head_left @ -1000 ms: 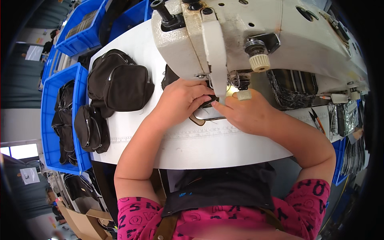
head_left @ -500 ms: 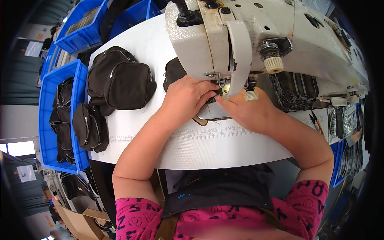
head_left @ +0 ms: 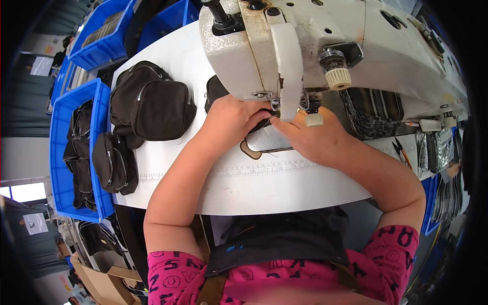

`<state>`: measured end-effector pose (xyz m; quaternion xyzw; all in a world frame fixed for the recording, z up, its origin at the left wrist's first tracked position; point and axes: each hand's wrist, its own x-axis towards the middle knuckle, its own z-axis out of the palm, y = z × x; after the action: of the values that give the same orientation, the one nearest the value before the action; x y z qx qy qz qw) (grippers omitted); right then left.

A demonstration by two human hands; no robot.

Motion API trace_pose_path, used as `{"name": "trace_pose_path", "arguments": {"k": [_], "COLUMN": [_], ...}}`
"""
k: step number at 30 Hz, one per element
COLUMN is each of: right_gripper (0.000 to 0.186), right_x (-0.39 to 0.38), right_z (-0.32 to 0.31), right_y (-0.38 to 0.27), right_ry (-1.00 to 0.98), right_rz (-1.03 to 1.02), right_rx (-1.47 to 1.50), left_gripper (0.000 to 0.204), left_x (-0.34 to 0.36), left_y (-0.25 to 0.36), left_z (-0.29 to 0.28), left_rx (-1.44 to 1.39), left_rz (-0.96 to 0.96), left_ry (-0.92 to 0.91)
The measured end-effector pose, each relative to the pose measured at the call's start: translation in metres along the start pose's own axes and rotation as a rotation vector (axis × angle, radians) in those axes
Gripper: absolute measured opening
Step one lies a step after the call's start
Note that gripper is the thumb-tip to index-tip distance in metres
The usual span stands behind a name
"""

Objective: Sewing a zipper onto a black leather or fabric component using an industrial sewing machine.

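A white sewing machine (head_left: 229,56) stands over the work. Beneath its head lies a dark brown-black fabric bag (head_left: 215,90), mostly covered by the machine and my hands. My left hand (head_left: 230,122) is closed, thumb and fingers pinching the bag's edge beside the presser area. From the other side my right hand (head_left: 317,136) reaches in, its thumb tip nearly meeting the left thumb at the fabric. The right fingers are largely hidden behind the machine's white guard (head_left: 288,71) and a thread knob (head_left: 314,120). The needle point cannot be seen.
Several dark pouches (head_left: 162,111) lie on the white table (head_left: 239,193) to the left, against a blue bin (head_left: 57,152) holding more. A stack of dark striped pieces (head_left: 373,114) sits right of the machine, near scissors-like tools (head_left: 401,152). A printed ruler strip (head_left: 254,169) crosses the table.
The machine appears slightly farther left and higher in the picture. Both hands stay at the fabric with only small finger shifts; the right fingers sit a little farther behind the machine.
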<state>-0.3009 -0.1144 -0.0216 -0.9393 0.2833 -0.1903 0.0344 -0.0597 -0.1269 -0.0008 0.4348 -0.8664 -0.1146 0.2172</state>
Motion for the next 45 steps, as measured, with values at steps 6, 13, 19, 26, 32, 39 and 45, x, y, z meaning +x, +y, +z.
{"name": "trace_pose_path", "arguments": {"k": [6,13,19,26,32,39,45], "right_gripper": [0.042,0.04,0.041,0.041,0.039,0.032,0.034], "right_x": [0.003,0.004,0.003,0.003,0.009,0.012,0.008], "right_z": [-0.003,-0.002,-0.002,0.0,-0.003,-0.002,-0.002], "right_y": [0.001,-0.001,-0.002,-0.001,0.0,-0.002,-0.006], "right_ry": [0.024,0.033,0.012,-0.059,-0.04,0.036,0.059], "right_rz": [-0.056,-0.076,-0.079,-0.04,0.038,0.002,0.059], "right_rx": [0.036,0.042,0.019,0.05,0.027,-0.047,0.025], "left_gripper": [0.016,0.017,0.013,0.013,0.013,0.029,0.038], "left_x": [0.001,0.002,0.001,0.001,0.007,-0.01,-0.022], "left_y": [0.005,0.001,0.003,0.004,0.012,0.008,0.007], "left_z": [0.004,0.002,0.002,0.007,0.004,-0.004,-0.02], "left_rx": [-0.132,-0.104,-0.166,-0.107,-0.052,-0.035,-0.161], "left_rz": [-0.199,-0.113,-0.12,-0.106,-0.2,-0.089,-0.065], "left_ry": [-0.005,0.022,0.032,0.073,0.053,0.111,-0.051]}}
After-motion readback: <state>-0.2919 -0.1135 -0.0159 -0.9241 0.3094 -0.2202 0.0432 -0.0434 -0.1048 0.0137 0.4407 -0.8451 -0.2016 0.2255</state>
